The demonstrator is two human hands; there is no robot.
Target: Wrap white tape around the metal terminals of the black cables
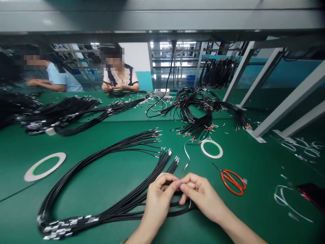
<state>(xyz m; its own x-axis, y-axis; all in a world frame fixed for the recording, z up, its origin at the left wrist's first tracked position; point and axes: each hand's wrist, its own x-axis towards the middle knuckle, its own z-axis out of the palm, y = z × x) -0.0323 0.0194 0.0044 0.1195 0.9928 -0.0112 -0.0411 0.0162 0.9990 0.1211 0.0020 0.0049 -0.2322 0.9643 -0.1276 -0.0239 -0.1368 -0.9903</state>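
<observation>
My left hand (161, 195) and my right hand (203, 196) meet fingertip to fingertip, both pinched closed. A thin white tape strip (187, 156) runs up from between them toward a tape roll (220, 149) with a green inner ring. A short end hangs below my right hand; the exact grip is hidden by the fingers. Behind and under my hands lies a looped bundle of black cables (73, 171) with bare metal tips and pale labels. Orange-handled scissors (233, 183) rest to the right of my right hand, not touching it.
Another tape roll (29, 174) lies at the left. More black cable bundles (83, 110) cover the far bench. Grey metal legs (286, 98) stand at the right, near tape scraps (284, 200) and a dark red object (311, 196). Two people (120, 76) work opposite.
</observation>
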